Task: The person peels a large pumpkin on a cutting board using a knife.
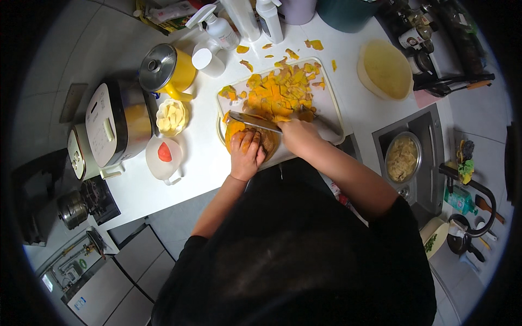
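Observation:
My left hand (245, 148) presses on a partly peeled orange pumpkin piece (269, 143) at the near left of a white cutting board (330, 102). A kitchen knife (255, 121) is gripped in my right hand (298, 134), its blade lying across the pumpkin's far side, just beyond my left fingers. Orange and brownish pumpkin peelings (281, 91) are heaped on the board beyond the knife. Another metal blade-like tool (326, 124) lies on the board to the right, partly hidden by my right hand. A few peel scraps (291, 53) lie on the counter past the board.
Left of the board stand a bowl of pale slices (172, 117), a cup with a red piece (163, 173), a yellow lidded pot (183, 69) and a rice cooker (116, 126). Rightward are a translucent basin (385, 69) and a sink (432, 163) holding a metal bowl (419, 157).

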Motion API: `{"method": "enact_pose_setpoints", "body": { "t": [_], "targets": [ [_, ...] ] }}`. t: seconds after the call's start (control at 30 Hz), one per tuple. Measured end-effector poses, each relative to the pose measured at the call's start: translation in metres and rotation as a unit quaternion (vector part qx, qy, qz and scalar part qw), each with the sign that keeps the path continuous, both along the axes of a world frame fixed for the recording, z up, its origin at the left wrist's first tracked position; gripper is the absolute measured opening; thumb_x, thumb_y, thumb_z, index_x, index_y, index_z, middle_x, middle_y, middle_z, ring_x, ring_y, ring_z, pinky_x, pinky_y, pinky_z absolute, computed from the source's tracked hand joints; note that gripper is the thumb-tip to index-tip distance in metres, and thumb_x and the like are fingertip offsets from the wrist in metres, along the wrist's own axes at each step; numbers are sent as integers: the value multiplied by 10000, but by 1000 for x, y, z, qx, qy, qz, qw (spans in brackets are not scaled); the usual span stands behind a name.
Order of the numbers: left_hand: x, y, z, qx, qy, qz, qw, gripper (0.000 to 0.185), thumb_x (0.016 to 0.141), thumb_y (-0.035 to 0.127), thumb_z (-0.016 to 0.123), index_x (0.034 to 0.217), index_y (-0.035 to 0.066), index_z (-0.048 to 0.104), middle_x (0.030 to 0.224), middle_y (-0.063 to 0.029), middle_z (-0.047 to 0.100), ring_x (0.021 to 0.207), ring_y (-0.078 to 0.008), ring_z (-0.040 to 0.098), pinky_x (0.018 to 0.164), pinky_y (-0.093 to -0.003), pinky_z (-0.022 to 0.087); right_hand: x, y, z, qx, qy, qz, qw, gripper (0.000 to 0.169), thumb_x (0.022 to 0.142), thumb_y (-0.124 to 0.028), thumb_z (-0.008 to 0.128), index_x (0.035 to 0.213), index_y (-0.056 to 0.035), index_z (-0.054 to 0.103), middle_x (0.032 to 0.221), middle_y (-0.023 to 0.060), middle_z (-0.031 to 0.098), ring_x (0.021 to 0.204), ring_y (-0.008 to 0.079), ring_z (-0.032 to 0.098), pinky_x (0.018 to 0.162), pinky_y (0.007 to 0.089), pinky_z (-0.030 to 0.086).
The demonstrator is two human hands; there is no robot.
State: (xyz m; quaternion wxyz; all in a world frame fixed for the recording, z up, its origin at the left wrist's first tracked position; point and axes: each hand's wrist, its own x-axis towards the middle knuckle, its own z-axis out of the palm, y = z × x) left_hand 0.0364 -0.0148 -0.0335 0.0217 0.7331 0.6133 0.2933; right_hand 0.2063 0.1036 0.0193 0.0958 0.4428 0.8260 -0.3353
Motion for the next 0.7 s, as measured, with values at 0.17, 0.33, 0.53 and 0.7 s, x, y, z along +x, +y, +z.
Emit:
{"method": "enact_pose_setpoints", "body": {
  "t": [0.17,0.33,0.53,0.7],
  "targets": [
    [-6,-14,-9,14,4,20,1000,374,767,169,646,1113,42,578,1179,-160,539,1089,-393,491,972,-543,377,-6,10,-40,-14,68,-46,997,266,827,-105,568,1068,-47,662,906,195,692,857,390,672,771,469,541],
    [-4,-15,-10,6,-5,17,1000,378,773,177,642,1119,42,578,1210,-155,537,1111,-389,498,990,-541,364,31,-32,-16,-47,155,-125,979,296,818,-98,574,1099,-55,655,867,230,669,815,410,651,744,478,531],
    [-3,-9,-12,2,-1,16,1000,399,766,174,657,1135,41,585,1199,-149,543,1107,-377,503,989,-543,365,15,-38,-26,-27,127,-122,984,313,816,-82,575,1119,-32,634,853,250,658,814,422,649,739,485,526],
    [-13,-15,-8,-25,-40,4,999,418,784,180,667,1168,43,573,1227,-184,513,1146,-402,468,1017,-538,349,11,-37,-54,-60,162,-194,966,278,822,-113,568,1071,-10,636,839,254,654,816,425,647,756,502,514]
  ]
}}
